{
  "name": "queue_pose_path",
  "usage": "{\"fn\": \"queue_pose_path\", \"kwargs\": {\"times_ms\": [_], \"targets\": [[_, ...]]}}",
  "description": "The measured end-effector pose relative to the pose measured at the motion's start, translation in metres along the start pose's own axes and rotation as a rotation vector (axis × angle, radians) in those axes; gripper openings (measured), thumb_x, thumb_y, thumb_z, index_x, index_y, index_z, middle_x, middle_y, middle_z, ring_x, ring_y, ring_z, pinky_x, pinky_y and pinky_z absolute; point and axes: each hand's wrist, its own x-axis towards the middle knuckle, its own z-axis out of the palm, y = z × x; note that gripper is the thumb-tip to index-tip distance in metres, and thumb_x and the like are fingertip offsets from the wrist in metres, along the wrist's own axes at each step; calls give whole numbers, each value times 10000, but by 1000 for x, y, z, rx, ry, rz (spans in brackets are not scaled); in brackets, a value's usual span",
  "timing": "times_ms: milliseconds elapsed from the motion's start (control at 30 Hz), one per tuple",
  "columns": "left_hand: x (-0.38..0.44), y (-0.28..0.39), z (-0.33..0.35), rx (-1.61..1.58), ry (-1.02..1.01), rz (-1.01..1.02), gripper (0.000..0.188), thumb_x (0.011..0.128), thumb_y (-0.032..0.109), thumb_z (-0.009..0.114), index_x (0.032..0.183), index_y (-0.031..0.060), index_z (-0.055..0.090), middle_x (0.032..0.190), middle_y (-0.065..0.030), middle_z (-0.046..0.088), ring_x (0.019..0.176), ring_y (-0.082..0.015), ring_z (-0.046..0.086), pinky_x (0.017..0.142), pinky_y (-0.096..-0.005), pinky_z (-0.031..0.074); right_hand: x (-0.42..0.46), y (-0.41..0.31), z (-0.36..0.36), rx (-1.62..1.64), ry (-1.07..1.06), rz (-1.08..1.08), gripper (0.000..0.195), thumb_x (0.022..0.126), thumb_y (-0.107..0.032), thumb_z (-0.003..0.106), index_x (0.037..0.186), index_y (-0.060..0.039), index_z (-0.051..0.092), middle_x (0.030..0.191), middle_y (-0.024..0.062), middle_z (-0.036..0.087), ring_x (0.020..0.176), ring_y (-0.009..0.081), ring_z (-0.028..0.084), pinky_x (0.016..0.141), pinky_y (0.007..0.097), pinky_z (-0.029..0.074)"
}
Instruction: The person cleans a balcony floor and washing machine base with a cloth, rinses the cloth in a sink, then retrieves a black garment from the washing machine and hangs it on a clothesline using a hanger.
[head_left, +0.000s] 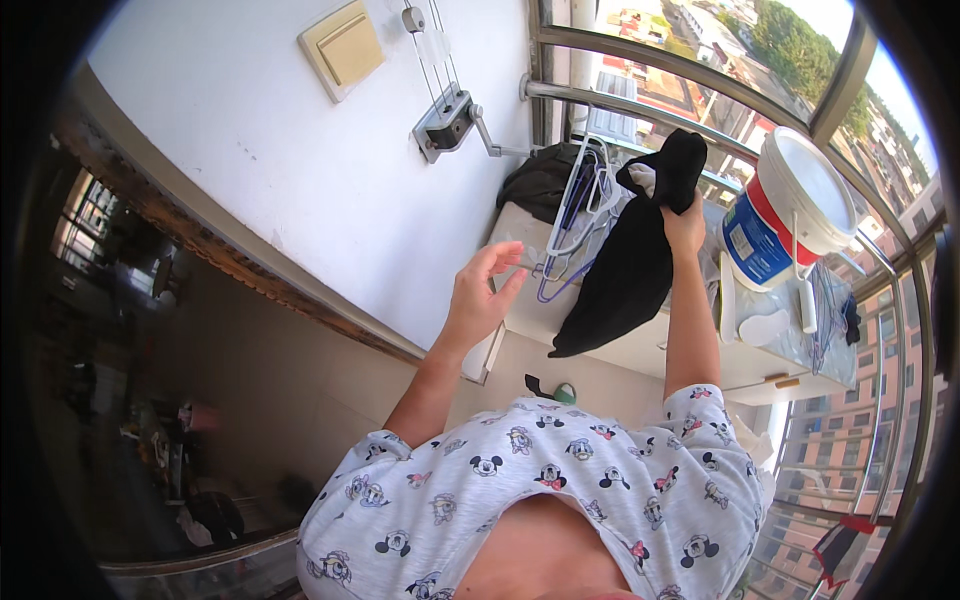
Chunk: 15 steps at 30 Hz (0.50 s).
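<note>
My right hand (685, 226) is closed on a black cloth garment (628, 266), bunched at the top and hanging down to a narrow tip above the floor. A bit of pale cloth shows in its upper folds. My left hand (487, 292) is raised at the centre with its fingers apart, touching nothing. Between the hands, white and purple clothes hangers (568, 225) lie in a heap on the cabinet top. A dark cloth bundle (546, 180) sits behind them, against the wall.
A lidded plastic bucket (780, 217) stands on the cabinet at the right, with shoe insoles (765, 327) and wire hangers (827, 307) near it. A hand crank (450, 127) and a light switch (349, 56) are on the left wall. Metal window rails run behind the cabinet.
</note>
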Motion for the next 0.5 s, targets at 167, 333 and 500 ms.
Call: {"fn": "queue_pose_path", "kwargs": {"times_ms": [167,333,500], "targets": [[46,-3,3,121,170,18,282,852,24,632,1133,8,606,1103,-106,650,1016,-192,627,889,-315,500,53,30,64,-29,-271,54,839,669,-371,774,1365,-94,397,1166,242,604,1038,430,596,878,478,478],[72,-13,-1,234,324,63,260,858,11,617,1118,6,611,1118,-109,645,1018,-194,626,887,-320,502,40,-1,78,-124,47,-365,717,766,-339,744,1316,-13,419,1238,208,526,982,363,614,813,468,498],[102,-25,6,387,438,190,281,848,21,612,1128,-4,597,1151,-139,625,1053,-269,603,896,-351,482,-22,-144,80,851,-814,-102,448,957,-347,545,1255,-20,479,960,152,627,698,167,622,602,261,492]]}}
